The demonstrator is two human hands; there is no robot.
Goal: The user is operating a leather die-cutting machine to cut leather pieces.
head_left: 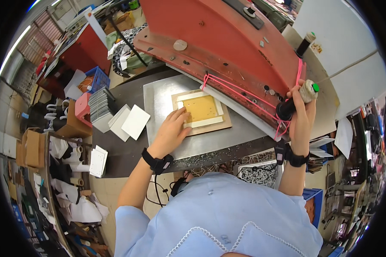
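Observation:
My left hand (173, 126) rests with slightly bent fingers on the left edge of a yellow plate (201, 109) framed in white strips, on a brown board (221, 124) lying on a steel sheet (158, 94). My right hand (300, 109) grips the black handle (285, 109), topped by a wrapped knob with a green button, on the red press arm (248, 60). Pink cords run along that arm, above its white lower plate (240, 112). Loose white cards (135, 122) lie left of the sheet, beside a stack of grey cards (102, 107).
The dark table edge (188, 162) has small scraps on it. More white cards (98, 160) sit at its left corner. A bin of offcuts (257, 173) is below. Blue crates (94, 79), a pink stool (83, 103), cardboard boxes (34, 147) and a cluttered rack surround the table.

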